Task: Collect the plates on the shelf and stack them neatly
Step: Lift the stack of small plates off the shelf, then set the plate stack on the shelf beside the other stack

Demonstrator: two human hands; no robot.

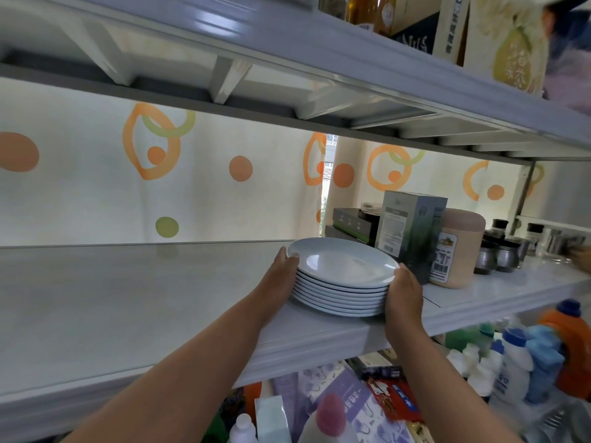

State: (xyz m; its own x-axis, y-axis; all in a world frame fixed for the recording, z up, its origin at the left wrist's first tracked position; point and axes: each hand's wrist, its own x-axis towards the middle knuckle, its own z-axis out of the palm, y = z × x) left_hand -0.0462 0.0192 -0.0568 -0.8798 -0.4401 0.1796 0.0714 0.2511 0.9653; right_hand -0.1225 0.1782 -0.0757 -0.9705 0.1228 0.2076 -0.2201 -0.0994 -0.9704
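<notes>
A stack of several pale blue-white plates [343, 265] stands on the white shelf [128, 298], near its front edge and right of centre. My left hand [281, 276] grips the stack's left side, thumb over the top plate's rim. My right hand [403, 294] clasps the right side, fingers wrapped down the plate edges. The stack looks even and upright.
Right behind the plates stand a grey-green box [411, 233], a beige canister [457, 251], dark flat boxes [351, 223] and small spice jars [499, 251]. A dotted curtain [160, 174] backs the shelf. An upper shelf [319, 59] holds cartons; bottles [518, 362] crowd the level below.
</notes>
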